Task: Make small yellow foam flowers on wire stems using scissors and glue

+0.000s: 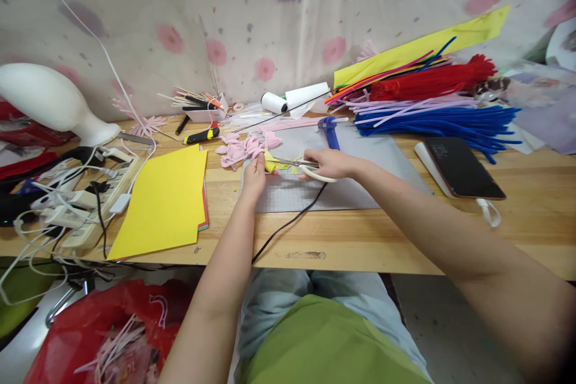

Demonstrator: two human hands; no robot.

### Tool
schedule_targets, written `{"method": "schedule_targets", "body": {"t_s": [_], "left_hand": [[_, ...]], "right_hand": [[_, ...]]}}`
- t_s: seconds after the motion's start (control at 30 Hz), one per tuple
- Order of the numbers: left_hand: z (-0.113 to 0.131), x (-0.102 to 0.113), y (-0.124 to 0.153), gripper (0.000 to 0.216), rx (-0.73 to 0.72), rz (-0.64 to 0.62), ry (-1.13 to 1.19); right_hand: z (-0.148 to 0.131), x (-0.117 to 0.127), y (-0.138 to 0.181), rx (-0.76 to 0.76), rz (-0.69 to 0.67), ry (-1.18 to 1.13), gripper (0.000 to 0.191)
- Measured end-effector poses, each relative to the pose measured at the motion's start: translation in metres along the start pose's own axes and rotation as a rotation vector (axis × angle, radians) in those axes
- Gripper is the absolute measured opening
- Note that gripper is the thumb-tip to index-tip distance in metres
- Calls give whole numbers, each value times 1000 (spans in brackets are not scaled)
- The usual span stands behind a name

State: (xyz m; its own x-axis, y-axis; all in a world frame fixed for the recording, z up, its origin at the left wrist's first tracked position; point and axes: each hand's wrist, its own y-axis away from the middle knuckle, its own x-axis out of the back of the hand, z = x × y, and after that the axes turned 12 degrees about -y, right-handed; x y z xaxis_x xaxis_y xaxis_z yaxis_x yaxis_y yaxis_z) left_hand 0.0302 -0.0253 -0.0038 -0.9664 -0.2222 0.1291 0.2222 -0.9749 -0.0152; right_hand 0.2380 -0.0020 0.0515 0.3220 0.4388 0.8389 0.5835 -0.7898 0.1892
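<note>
My left hand (pixel 255 176) pinches a small piece of yellow paper (pixel 270 162) above the left part of a grey mat (pixel 288 198). In my right hand (pixel 327 165) is a pair of scissors (pixel 320 175) with pale handles, its blades pointing left toward the paper. Small yellow scraps lie on the mat beneath the blades. Just beyond my left hand sit several pink fuzzy petal shapes (pixel 245 149). A blue glue gun (pixel 330 132) lies behind my right hand, and its black cord appears to run toward the table's front edge.
Yellow paper sheets (pixel 157 198) lie left, beside a power strip (pixel 101 204) with tangled cables. A yellow-black cutter (pixel 201 135) lies behind them. Blue pipe cleaners (pixel 436 126) and red ones (pixel 436 81) pile up back right, near a propped phone (pixel 463 165). A white foam head (pixel 49 93) stands far left.
</note>
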Motion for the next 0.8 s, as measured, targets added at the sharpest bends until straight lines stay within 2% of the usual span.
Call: {"method": "schedule_targets", "body": {"t_s": [0.17, 0.43, 0.6, 0.7, 0.8], "left_hand": [[-1, 0, 0, 50, -36, 8, -97], [-2, -1, -1, 49, 52, 33, -118], [-6, 0, -4, 51, 42, 161, -156], [-6, -3, -7, 52, 39, 275, -122], [-4, -9, -8, 51, 31, 310, -117]], "right_hand": [[-1, 2, -1, -8, -20, -25, 59], [2, 1, -4, -7, 14, -22, 56], [1, -1, -3, -11, 28, -74, 53], [-1, -9, -7, -23, 109, -218, 50], [-10, -23, -20, -21, 283, -526, 46]]}}
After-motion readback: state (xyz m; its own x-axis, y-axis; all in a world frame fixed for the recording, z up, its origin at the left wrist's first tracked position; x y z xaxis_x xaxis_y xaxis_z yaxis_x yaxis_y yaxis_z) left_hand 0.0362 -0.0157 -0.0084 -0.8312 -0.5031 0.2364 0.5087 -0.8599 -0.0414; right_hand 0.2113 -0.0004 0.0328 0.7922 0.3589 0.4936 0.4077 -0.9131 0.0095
